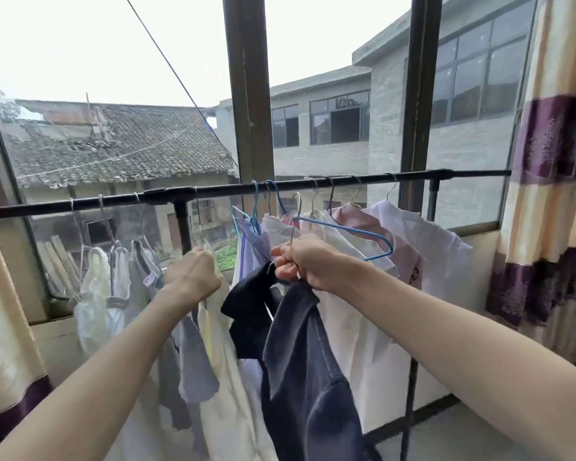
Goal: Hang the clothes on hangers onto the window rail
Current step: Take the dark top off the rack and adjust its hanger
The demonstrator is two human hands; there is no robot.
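Dark navy cloth garment (pixel 300 361) hangs below the right hand (pixel 308 262), whose curled fingers (pixel 288 261) pinch its thin wire hanger, under the black metal window rail (pixel 213 191). Left hand (pixel 192 272) fingers curl round a pale cream garment (pixel 220 344) left of them.

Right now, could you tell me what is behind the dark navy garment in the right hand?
Behind the dark navy garment, held by the right hand, white clothes hang from the rail. The garment covers their lower left parts, and the fingers hide most of its hanger.
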